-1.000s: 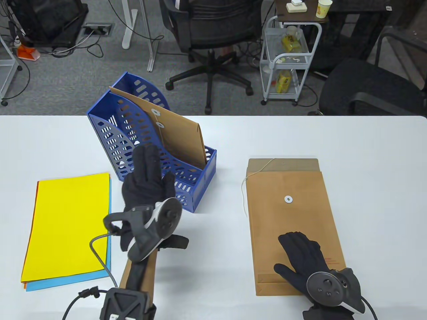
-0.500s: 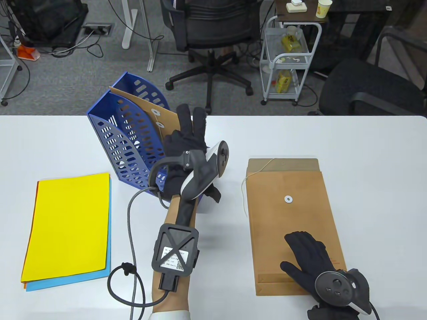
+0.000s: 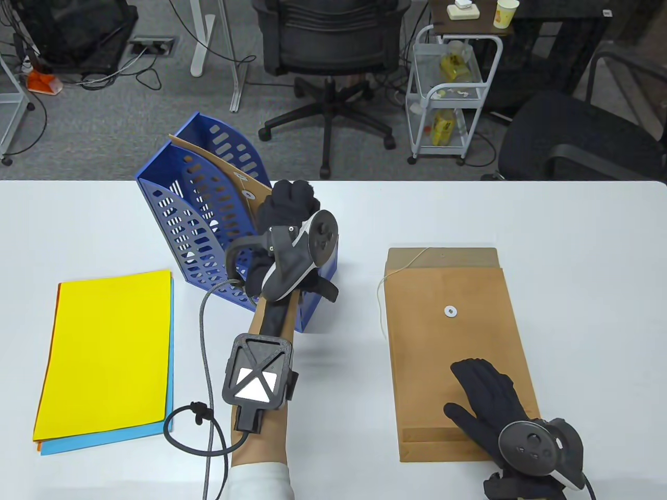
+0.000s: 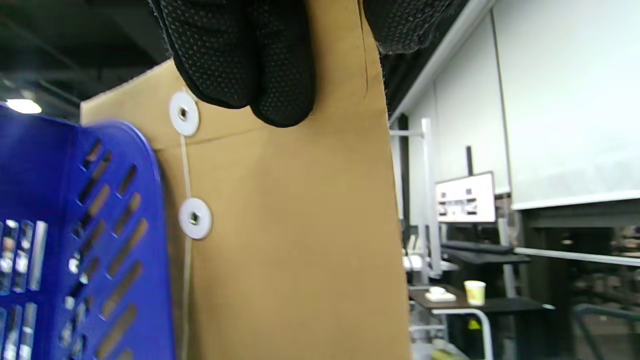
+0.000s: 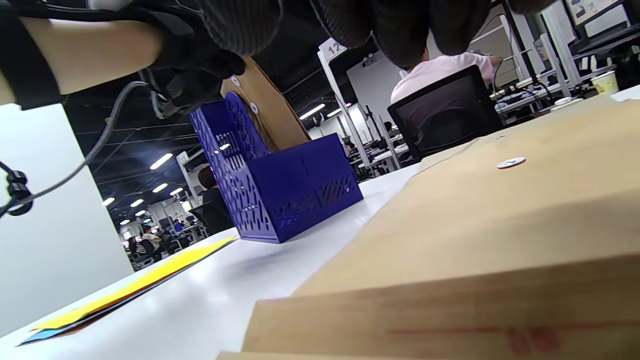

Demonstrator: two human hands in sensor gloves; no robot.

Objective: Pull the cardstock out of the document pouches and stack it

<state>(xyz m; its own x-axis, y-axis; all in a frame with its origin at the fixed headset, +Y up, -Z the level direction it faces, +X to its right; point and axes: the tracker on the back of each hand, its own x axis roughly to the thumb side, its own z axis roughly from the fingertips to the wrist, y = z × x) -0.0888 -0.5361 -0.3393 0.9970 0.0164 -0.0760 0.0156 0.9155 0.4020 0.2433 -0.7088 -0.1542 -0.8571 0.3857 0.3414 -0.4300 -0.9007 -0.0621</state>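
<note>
The upright brown pouch (image 3: 245, 179) stands in the rear slot of the blue file rack (image 3: 208, 229), leaning toward the rack's low end, with its top edge above the rack wall. My left hand (image 3: 286, 205) grips the upper corner of this pouch; in the left wrist view my fingers (image 4: 250, 60) are curled over the front of the flap, just above and beside the upper of two white string washers (image 4: 183, 114), and my thumb sits on the other side of the pouch edge, so the paper is pinched between them. A thin string runs down from the upper washer to the lower one. The second brown pouch (image 3: 448, 354) lies flat on the white table (image 3: 573, 260), well apart from the rack toward my right, flap end away from me, with its flap open and a loose white string (image 3: 388, 281) curling off its left edge. My right hand (image 3: 490, 406) rests palm down on the near part of this flat pouch, fingers spread and extended, gripping nothing. A stack of coloured cardstock (image 3: 107, 354) lies flat on the table to my left of the rack, yellow sheet on top, with blue and orange edges showing beneath it.
</note>
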